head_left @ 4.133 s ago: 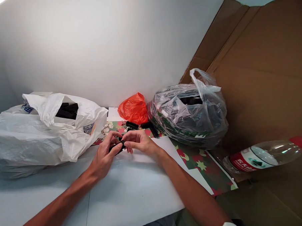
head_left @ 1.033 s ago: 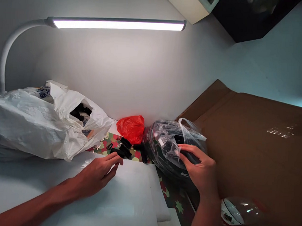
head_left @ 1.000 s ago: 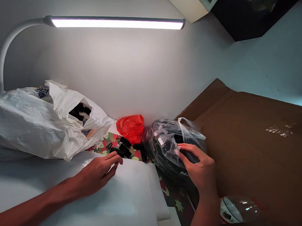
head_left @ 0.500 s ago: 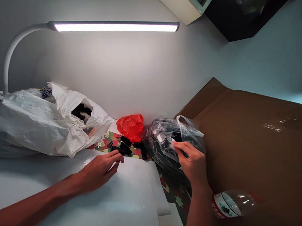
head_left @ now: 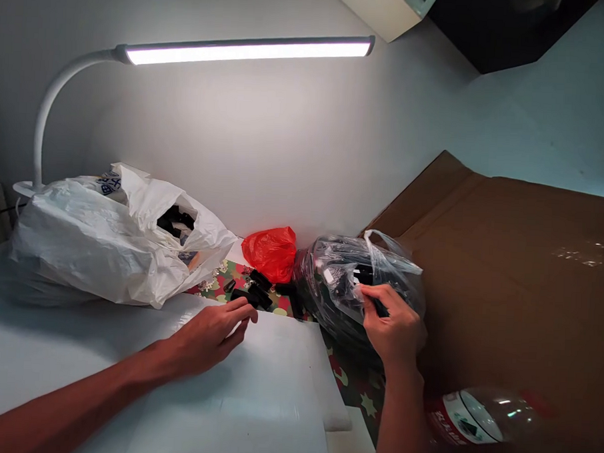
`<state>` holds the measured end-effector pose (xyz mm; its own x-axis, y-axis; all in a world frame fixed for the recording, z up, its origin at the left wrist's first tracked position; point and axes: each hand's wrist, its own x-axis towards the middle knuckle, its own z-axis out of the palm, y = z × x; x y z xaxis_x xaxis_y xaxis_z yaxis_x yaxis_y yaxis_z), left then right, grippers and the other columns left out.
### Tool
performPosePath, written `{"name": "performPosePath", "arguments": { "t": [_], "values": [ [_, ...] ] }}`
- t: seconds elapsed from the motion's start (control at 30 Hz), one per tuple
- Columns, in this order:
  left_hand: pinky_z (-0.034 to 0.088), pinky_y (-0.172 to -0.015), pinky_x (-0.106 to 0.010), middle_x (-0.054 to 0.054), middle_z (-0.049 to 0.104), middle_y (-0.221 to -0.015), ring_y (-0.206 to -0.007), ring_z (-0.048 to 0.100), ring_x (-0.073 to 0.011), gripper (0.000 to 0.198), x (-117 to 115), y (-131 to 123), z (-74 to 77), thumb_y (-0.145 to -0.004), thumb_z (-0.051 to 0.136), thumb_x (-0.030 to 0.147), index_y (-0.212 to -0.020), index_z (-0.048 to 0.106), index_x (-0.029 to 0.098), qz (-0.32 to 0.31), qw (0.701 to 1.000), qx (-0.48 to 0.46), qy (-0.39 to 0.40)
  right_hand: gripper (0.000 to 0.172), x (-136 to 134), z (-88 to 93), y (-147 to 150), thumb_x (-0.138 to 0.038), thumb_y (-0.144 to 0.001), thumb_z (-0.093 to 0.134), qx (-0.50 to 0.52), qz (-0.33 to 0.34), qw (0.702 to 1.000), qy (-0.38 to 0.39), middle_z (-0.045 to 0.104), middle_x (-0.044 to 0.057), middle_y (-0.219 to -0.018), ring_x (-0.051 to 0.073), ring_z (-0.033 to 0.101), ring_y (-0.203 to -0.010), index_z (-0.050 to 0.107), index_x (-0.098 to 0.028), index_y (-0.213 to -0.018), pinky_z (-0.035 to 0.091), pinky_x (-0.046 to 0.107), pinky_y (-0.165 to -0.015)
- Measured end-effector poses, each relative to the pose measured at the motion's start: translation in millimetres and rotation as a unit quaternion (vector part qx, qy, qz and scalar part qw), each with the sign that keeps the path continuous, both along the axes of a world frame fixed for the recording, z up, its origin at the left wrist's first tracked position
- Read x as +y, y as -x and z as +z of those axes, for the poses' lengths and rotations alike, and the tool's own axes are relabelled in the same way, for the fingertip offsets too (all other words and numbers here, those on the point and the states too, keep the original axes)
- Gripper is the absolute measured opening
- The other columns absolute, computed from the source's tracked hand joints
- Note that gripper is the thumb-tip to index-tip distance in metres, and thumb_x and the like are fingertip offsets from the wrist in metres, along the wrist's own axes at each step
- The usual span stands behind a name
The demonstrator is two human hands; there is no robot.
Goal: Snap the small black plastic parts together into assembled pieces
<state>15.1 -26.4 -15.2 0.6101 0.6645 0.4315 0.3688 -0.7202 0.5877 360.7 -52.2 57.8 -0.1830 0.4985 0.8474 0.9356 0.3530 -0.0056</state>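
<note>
Right hand (head_left: 395,327), centre right: fingers pinched on a small black piece (head_left: 380,309) at the mouth of the clear bag (head_left: 339,288).
Left hand (head_left: 212,333), lower centre: fingers loosely spread, holding nothing, resting on the white sheet (head_left: 254,398), near the loose black pieces (head_left: 251,294).
White bag (head_left: 96,244), left.
Red bag (head_left: 273,252), centre.
Bottle (head_left: 478,418), lower right.

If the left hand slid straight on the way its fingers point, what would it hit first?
Most likely the small black plastic pieces lying just beyond the left hand; depth is hard to judge.
</note>
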Motion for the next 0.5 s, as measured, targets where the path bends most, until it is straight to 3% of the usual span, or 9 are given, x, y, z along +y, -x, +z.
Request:
{"name": "performPosePath", "arguments": {
  "t": [0.2,0.5],
  "values": [
    [0.041,-0.064,-0.027,-0.003,0.070,-0.103,-0.064,0.058,-0.0127,0.028,0,1,-2.6,-0.098,0.039,0.012,-0.107,0.064,0.023,-0.002,1.000,0.006,-0.010,0.024,2,3.5,1,-0.031,-0.105,0.059,0.002,0.000,0.999,-0.032,0.079,0.005,-0.088,0.022,0.074,-0.078,0.075,-0.021,-0.091,0.057,0.032,-0.073],
    [0.039,-0.063,-0.027,-0.003,0.069,-0.108,-0.062,0.054,-0.0115,0.029,1,2,-7.6,-0.097,0.039,0.009,-0.109,0.062,0.022,0.000,1.000,0.025,-0.011,0.037,9,9.8,2,-0.050,-0.099,0.068,0.228,-0.125,0.951,-0.166,0.074,0.012,-0.079,0.028,0.070,-0.070,0.075,-0.017,-0.085,0.056,0.040,-0.067]
  ]
}}
